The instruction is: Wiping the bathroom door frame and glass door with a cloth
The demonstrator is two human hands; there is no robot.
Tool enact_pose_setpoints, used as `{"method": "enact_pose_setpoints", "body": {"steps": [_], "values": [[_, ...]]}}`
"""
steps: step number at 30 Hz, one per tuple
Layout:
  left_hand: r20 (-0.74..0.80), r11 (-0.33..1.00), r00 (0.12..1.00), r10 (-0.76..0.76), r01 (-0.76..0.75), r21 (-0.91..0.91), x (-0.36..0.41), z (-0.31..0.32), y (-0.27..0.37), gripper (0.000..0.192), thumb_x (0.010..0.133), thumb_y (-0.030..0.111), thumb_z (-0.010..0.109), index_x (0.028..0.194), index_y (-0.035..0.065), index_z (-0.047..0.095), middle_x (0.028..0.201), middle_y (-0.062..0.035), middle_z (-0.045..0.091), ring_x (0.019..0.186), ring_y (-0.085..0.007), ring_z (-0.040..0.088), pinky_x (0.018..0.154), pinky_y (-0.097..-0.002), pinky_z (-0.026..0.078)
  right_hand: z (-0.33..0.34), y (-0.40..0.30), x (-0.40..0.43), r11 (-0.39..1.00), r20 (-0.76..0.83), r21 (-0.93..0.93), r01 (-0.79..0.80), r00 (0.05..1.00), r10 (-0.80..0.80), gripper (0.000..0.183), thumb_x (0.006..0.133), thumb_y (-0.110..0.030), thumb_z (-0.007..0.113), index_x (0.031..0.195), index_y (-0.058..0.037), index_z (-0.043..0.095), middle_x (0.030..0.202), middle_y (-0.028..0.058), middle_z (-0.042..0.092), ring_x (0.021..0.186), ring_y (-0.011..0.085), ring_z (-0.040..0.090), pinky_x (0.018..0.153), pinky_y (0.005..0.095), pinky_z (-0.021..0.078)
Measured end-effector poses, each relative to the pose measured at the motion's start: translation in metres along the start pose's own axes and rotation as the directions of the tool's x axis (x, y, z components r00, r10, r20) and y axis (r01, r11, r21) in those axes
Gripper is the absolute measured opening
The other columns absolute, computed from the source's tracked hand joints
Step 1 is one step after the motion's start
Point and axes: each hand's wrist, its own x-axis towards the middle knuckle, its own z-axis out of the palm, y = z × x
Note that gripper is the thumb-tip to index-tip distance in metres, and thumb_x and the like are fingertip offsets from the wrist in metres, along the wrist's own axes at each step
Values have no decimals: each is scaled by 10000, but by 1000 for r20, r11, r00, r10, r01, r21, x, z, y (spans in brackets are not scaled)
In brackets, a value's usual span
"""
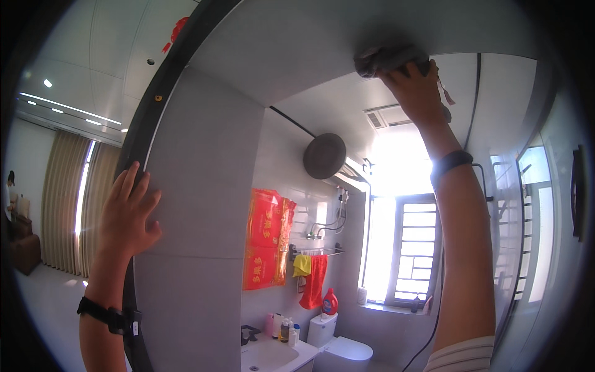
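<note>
My right hand (pixel 413 88) is raised overhead and presses a dark grey cloth (pixel 390 59) against the grey upper surface above the bathroom opening. A thin strip hangs down beside the wrist on that side. Over at the left, my left hand (pixel 130 211) rests with spread fingers at the dark door frame (pixel 160 95), holding nothing. Both wrists wear black bands. Beyond the opening, a bathroom shows between my arms.
A washbasin (pixel 274 355) with bottles, a white toilet (pixel 348 348) and a red detergent bottle (pixel 330 302) stand below. Towels (pixel 316 281) hang from a rail beside a barred window (pixel 416 251). Far left, a person (pixel 9 195) stands near brown furniture (pixel 23 253).
</note>
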Motion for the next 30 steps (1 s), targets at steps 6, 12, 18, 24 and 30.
{"method": "enact_pose_setpoints", "body": {"steps": [6, 12, 18, 24, 30], "values": [[-25, 999, 999, 38, -38, 2, 1, 4, -1, 553, 773, 348, 713, 1279, 173, 577, 1474, -113, 417, 1481, -330, 200, 1222, -468, 227, -14, 53, -23, 997, 111, -74, 20, 994, -12, 410, 855, -212, 622, 1255, -301, 636, 1182, -82, 628, 1102, 218, 561, 896, 636, 478], [-83, 1000, 996, 27, -28, -5, -2, 7, 2, 568, 754, 312, 730, 1278, 157, 573, 1474, -132, 412, 1468, -346, 229, 1191, -490, 287, -26, 90, -40, 996, 171, -93, 9, 985, 7, 464, 851, -174, 634, 1290, -320, 609, 1174, -61, 627, 1120, 232, 558, 892, 605, 499], [-54, 995, 999, 4, -9, -100, 1, 0, 7, 529, 726, 229, 728, 1229, 110, 615, 1478, -158, 410, 1451, -387, 252, 1168, -504, 313, -39, 118, -57, 991, 250, -99, -89, 962, 112, 545, 824, -99, 652, 1326, -299, 576, 1226, -26, 599, 1116, 292, 552, 880, 499, 542], [-53, 1000, 998, -19, 18, -8, -3, 10, -3, 643, 704, 258, 751, 1305, 133, 559, 1474, -167, 423, 1458, -376, 251, 1154, -538, 316, -27, 141, -90, 934, 130, -25, -355, 926, 355, 705, 781, -16, 675, 1423, -224, 473, 1362, 170, 465, 1220, 442, 445, 837, 510, 591], [-89, 998, 995, -37, 33, -53, -1, 19, 9, 686, 713, 234, 788, 1343, 143, 533, 1544, -154, 337, 1478, -354, 216, 1146, -523, 343, -33, 134, -94, 750, 48, 233, -619, 778, 627, 853, 728, -82, 744, 1482, -142, 349, 1381, 281, 379, 1307, 497, 364, 1047, 602, 413]]}}
